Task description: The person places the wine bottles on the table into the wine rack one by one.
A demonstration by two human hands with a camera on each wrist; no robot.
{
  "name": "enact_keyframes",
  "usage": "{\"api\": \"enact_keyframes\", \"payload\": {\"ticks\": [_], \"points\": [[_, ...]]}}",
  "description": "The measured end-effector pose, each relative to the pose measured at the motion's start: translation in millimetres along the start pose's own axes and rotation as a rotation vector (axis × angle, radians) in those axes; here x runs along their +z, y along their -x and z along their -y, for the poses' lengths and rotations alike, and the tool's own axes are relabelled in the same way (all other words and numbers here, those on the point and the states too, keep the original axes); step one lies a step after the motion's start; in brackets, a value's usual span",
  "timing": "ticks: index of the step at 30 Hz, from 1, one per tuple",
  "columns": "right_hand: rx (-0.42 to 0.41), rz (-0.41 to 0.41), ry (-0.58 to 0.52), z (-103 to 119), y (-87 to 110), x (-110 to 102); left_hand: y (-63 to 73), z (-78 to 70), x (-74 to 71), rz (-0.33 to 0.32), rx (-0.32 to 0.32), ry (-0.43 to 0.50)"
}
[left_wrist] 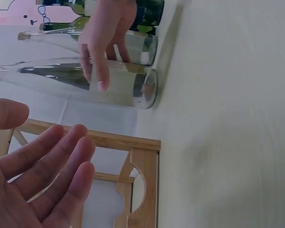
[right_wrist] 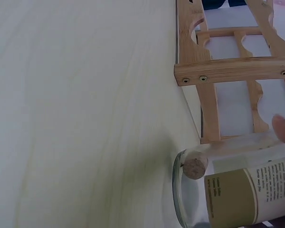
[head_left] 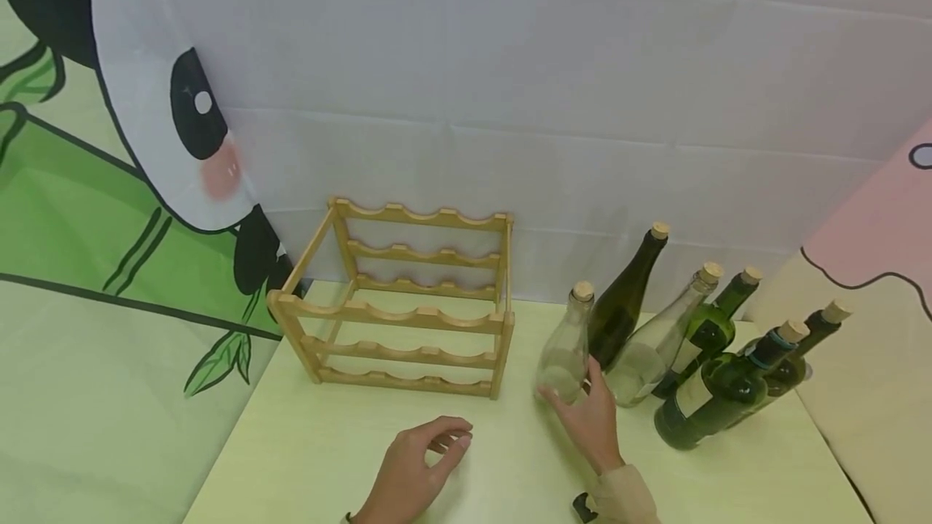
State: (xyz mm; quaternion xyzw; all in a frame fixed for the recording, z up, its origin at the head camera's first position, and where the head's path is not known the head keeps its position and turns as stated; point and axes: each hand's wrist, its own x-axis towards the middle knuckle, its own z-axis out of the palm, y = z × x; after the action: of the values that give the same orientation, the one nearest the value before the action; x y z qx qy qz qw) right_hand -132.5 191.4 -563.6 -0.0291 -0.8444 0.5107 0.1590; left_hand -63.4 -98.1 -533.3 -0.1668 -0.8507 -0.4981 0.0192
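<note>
My right hand (head_left: 591, 419) holds a clear glass bottle (head_left: 565, 350) low on its body, thumb on one side and fingers on the other. The bottle stands upright with a cork in its neck. In the right wrist view its printed label (right_wrist: 232, 197) shows, and a loose cork (right_wrist: 194, 165) lies inside near the base. To the left, my left hand (head_left: 422, 463) hovers over the table with fingers loosely bent and nothing in them. A wooden bottle rack (head_left: 418, 316) stands beyond it, its scalloped bars bearing no bottles.
Right of the held bottle stand a dark slender bottle (head_left: 622, 310), another clear bottle (head_left: 648, 358) and several green wine bottles (head_left: 721, 390), all corked and close together. A printed cloth (head_left: 553, 103) hangs behind the pale table (head_left: 291, 459).
</note>
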Motion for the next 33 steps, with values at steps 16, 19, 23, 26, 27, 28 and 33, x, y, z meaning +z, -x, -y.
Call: {"api": "enact_keyframes", "payload": {"ticks": [16,19,23,26,27,28,33], "points": [[-0.154,0.026,0.134,2,18.3,-11,-11.2,-22.3,-38.6,-0.068,0.111,0.185],[-0.186,0.019,0.159,1,20.3,-11,-12.2,-31.2,-45.2,-0.078,0.167,0.192],[-0.235,-0.001,0.183,0,21.4,-10,-13.5,-39.1,-51.8,-0.081,0.213,0.202],[-0.271,0.0,0.202,-1,23.3,-10,-13.6,-42.2,-55.4,-0.065,0.234,0.233],[-0.284,0.001,0.206,-1,24.1,-10,-13.6,-43.0,-56.5,-0.059,0.241,0.242],[-0.293,0.002,0.214,-2,25.1,-11,-13.6,-43.8,-57.6,-0.056,0.248,0.246],[-0.342,-0.003,0.251,-5,28.6,-13,-14.4,-48.9,-64.0,-0.069,0.242,0.208]]}}
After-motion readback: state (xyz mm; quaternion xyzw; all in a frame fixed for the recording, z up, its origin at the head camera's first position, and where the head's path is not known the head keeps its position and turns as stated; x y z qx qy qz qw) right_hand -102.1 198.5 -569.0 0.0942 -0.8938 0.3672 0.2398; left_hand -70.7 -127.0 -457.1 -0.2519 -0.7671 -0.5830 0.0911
